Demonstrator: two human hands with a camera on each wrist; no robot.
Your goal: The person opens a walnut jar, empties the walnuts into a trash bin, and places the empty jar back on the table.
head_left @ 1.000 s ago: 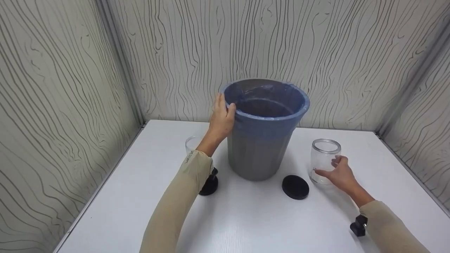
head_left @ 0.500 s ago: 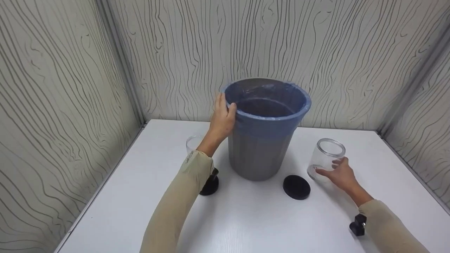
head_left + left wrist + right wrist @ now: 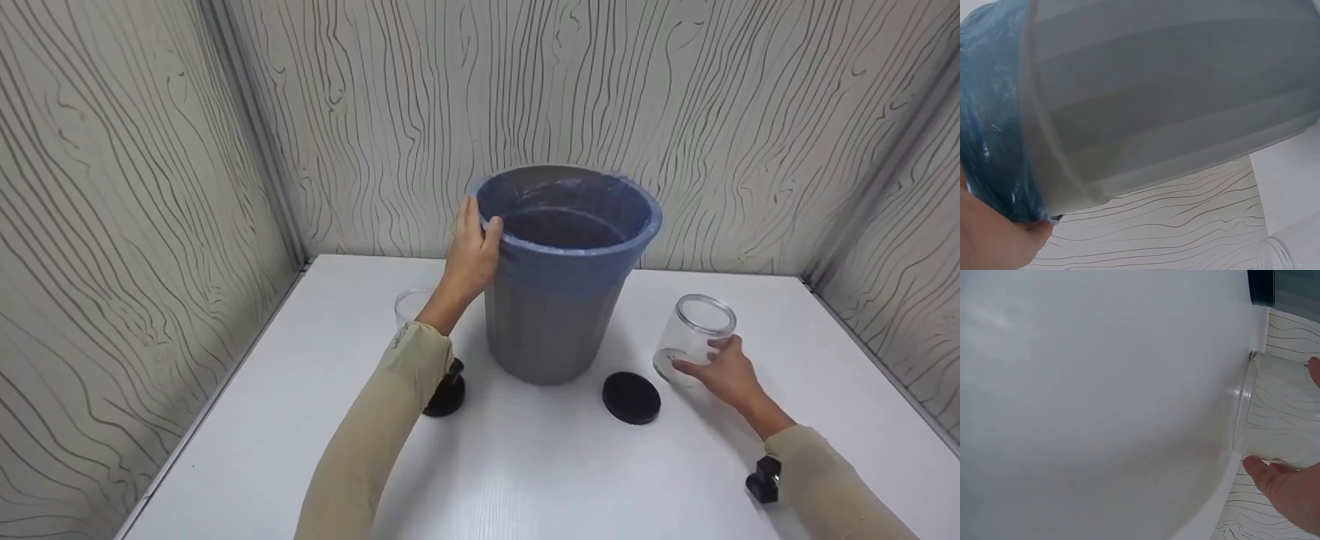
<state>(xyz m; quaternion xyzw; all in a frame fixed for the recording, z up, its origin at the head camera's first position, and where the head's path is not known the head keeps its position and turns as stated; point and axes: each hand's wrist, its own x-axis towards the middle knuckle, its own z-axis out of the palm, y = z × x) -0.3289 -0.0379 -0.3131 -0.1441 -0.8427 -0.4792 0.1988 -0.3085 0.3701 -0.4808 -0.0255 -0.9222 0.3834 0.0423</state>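
Note:
A grey trash can point(image 3: 547, 330) lined with a blue bag point(image 3: 577, 274) stands at the back middle of the table. My left hand point(image 3: 471, 255) holds its rim at the left side, thumb at the edge and fingers along the outside. In the left wrist view the thumb point(image 3: 1036, 233) presses on the bag just below the rim. On the right, my right hand point(image 3: 729, 373) grips a clear jar point(image 3: 686, 337) from its near right side. The jar leans to the right, its open mouth up. A black round lid point(image 3: 631, 397) lies left of it.
Partly behind my left forearm stand a second clear jar point(image 3: 409, 306) and, nearer, a black round object point(image 3: 448, 399). Patterned walls point(image 3: 420, 127) close off the back and sides of the white table point(image 3: 525, 465).
The jar stood upright one second ago; in my right hand it has tipped to the right, its base shifting slightly left. My left hand and the trash can have stayed in place.

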